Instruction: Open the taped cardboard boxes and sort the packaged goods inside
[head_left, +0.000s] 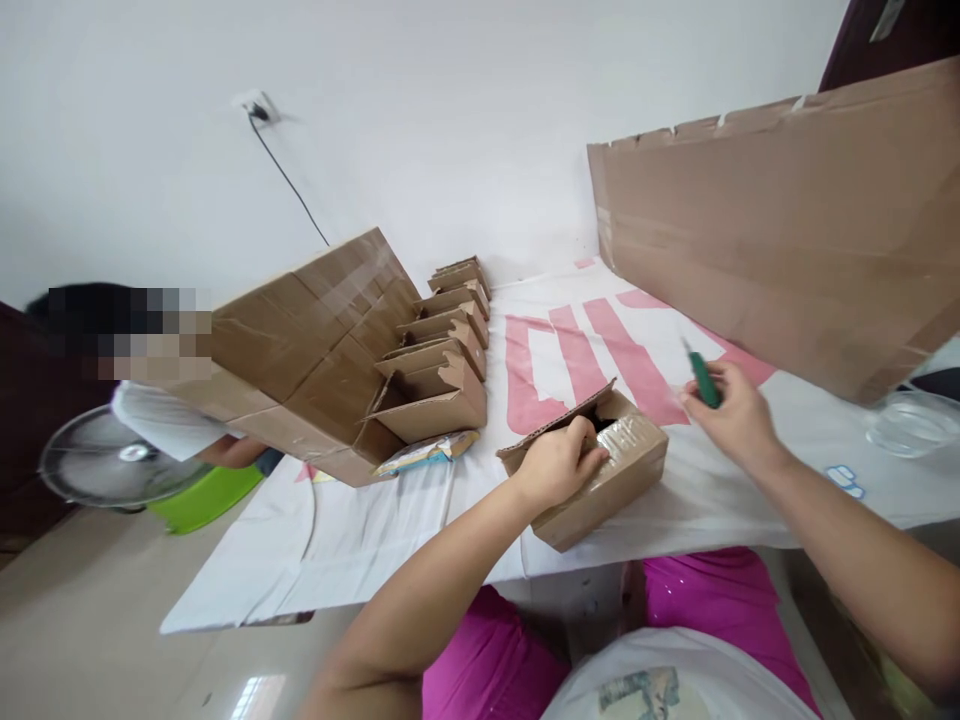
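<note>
My left hand (561, 462) grips a small brown cardboard box (604, 490) by its top edge, with the fingers curled at the opening. The box sits tilted near the table's front edge, its long flap raised. Clear tape shines on its top. The contents are dark and mostly hidden by my hand. To the right of the box, my right hand (731, 410) is closed round a green-handled tool (703, 378) with a thin pointed tip, perhaps a screwdriver. That tip points up and away from me, apart from the box.
Several open cardboard boxes (442, 400) stand in a row by a large cardboard panel (300, 350). A flat packet (427, 452) lies before them. Another panel (780, 220) and a clear container (911, 425) are at right. A person (169, 420) sits at left, near a fan (97, 455).
</note>
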